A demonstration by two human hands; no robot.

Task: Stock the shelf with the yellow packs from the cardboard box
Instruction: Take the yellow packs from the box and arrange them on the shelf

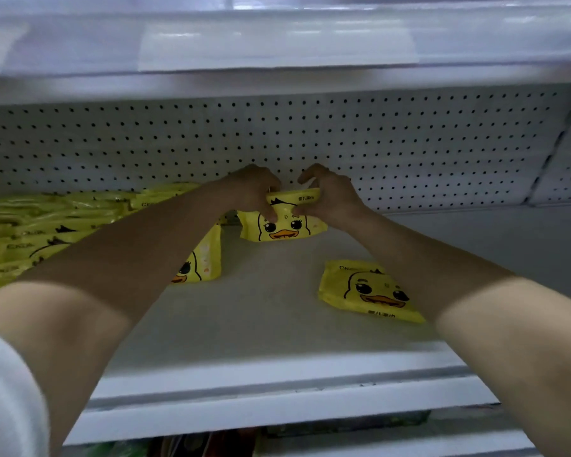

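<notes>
Fingers of left hand (pixel 252 189) and right hand (pixel 334 196) are pinching a pack (pixel 284 228) upright on the shelf (pixel 261 324); being soft, it is risking toppling once released.

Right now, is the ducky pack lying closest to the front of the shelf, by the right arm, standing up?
No, that pack lies flat on the shelf with its duck face up.

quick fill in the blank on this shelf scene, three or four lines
The left hand and the right hand grip the same ____ pack.
The loose pack lies flat on the shelf, showing a cartoon ____.
The stacked packs sit on the shelf's ____ side.
The back panel is dotted with small ____.
Missing words: yellow, duck, left, holes.
</notes>
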